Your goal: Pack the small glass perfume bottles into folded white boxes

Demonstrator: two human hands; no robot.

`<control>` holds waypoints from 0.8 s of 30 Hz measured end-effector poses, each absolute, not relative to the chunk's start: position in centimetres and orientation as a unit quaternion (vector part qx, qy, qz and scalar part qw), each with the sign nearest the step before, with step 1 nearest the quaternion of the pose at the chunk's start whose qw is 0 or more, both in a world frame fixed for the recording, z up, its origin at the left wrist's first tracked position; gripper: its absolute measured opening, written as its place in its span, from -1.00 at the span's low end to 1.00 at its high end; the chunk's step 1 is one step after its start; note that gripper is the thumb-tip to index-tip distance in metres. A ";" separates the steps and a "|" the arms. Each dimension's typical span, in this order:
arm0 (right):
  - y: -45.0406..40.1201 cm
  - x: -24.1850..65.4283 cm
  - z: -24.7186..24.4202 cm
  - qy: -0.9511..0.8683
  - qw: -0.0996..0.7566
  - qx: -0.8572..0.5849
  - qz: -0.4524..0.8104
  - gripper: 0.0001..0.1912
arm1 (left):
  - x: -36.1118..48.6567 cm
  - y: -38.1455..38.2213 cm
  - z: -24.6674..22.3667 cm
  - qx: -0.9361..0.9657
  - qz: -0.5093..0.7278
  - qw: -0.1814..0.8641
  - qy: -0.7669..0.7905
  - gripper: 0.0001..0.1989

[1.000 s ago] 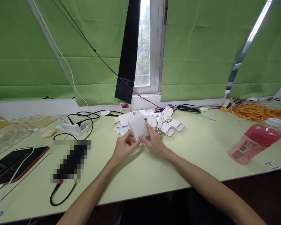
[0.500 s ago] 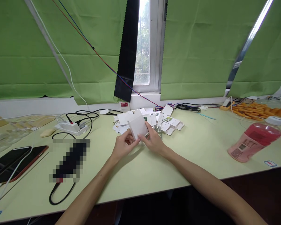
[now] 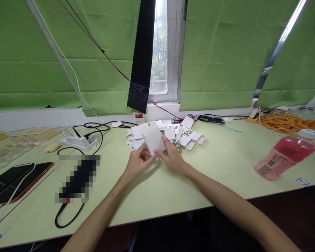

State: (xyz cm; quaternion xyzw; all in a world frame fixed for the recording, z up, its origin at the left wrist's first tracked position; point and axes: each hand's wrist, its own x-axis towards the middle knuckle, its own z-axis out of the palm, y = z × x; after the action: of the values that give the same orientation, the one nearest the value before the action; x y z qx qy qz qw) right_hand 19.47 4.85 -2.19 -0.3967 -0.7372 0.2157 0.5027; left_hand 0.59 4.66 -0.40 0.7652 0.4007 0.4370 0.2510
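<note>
A small white cardboard box (image 3: 153, 139) is held tilted in front of me, between both hands. My left hand (image 3: 138, 161) is closed on its lower left side, thumb along the bottom edge. On the lower right, my right hand (image 3: 171, 155) grips it with thumb and fingers. Just behind lies a loose pile of white cardboard boxes (image 3: 189, 137), several of them flattened and some with printed pictures. Close beside my right hand's fingers, a clear shiny object (image 3: 177, 145) is partly hidden; I cannot tell what it is.
To the right a pink drink bottle (image 3: 280, 157) leans, near a heap of orange pieces (image 3: 280, 122). On the left are a white power strip (image 3: 80, 141), black cables, a blurred-out dark object (image 3: 80, 178) and a dark phone-like device (image 3: 34, 182). Green curtains (image 3: 225, 52) hang behind.
The view has shifted very slightly. Both hands keep the same hold on the white box, with almost no movement.
</note>
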 end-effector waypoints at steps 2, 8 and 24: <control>4.9 19.5 -2.2 -0.739 0.503 -0.394 0.214 -0.25 | 0.6 4.7 -0.4 0.765 0.436 0.250 0.402 -0.70; 4.9 19.6 -2.2 -0.740 0.500 -0.400 0.208 -0.23 | 0.7 4.6 -0.3 0.765 0.434 0.248 0.406 -0.70; 4.9 19.6 -2.2 -0.738 0.504 -0.395 0.212 -0.23 | 0.8 4.6 -0.5 0.768 0.432 0.250 0.401 -0.71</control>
State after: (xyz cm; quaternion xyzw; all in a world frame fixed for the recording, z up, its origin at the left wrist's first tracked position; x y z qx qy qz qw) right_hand 19.58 4.91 -2.18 -0.3950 -0.7385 0.2118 0.5037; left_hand 0.76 4.63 -0.48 0.7679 0.4012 0.4320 0.2505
